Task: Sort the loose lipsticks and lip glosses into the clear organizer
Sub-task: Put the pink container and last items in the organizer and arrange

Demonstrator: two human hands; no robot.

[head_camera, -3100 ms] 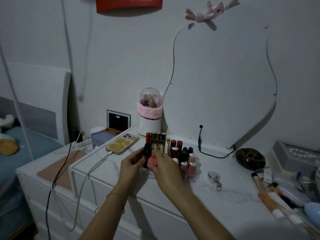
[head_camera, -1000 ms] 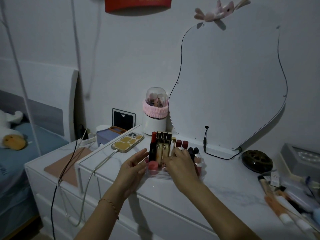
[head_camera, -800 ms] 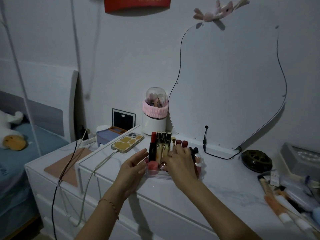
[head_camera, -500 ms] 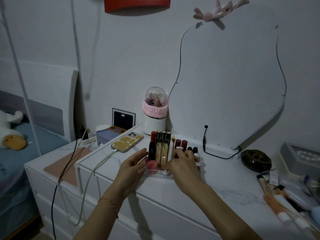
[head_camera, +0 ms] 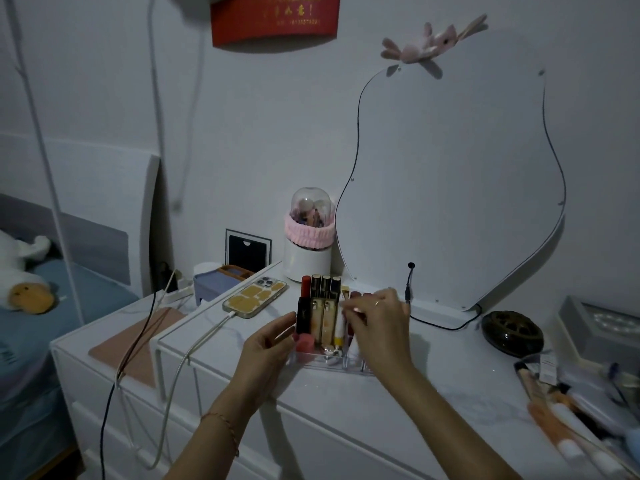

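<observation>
Standing on the white dresser top (head_camera: 450,393), the clear plastic organizer (head_camera: 325,362) holds upright lipstick tubes (head_camera: 320,306). Her left hand (head_camera: 266,348) rests against its left side, fingers relaxed and gripping nothing. Her right hand (head_camera: 377,323) hovers over the right compartments, fingertips together; whether they pinch anything I can't tell.

Both forearms reach forward from the lower edge, the left hand (head_camera: 268,344) held with relaxed, nearly straight fingers and a thin bracelet at its wrist, the right hand (head_camera: 379,325) arched palm-down with curled fingers, a ring on one.
</observation>
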